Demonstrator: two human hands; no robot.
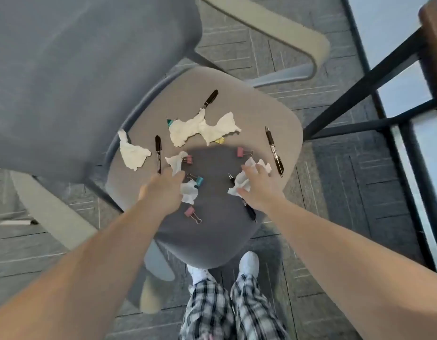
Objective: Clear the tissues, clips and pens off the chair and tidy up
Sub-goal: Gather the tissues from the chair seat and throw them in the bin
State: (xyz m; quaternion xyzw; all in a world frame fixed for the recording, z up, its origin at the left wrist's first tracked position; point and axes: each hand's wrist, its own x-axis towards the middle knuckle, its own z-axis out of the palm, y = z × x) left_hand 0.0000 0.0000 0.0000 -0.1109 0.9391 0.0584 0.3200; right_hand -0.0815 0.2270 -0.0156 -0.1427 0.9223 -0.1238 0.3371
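Two bare hands reach down over the grey chair seat [274, 119], and we see them busy among the litter there. Our left hand [163, 190] has its grip closed around a crumpled tissue [175, 163] on the near left of the seat, with another tissue [189, 191] showing just beside the palm. Our right hand [255, 190] has its grip clamped on a larger tissue [251, 168] at the near right, which lies over a black pen [249, 209].

Farther back lie a wide crumpled tissue [200, 128] in the middle and a smaller one [132, 152] at the far left. A black marker [158, 154] sits between them, another marker [210, 98] lies at the far edge, and a click pen [274, 150] lies at the right edge.

Pink binder clips [242, 152] rest between our hands, one [191, 213] nearest us, and a teal clip [198, 180] touches the left-hand tissue.
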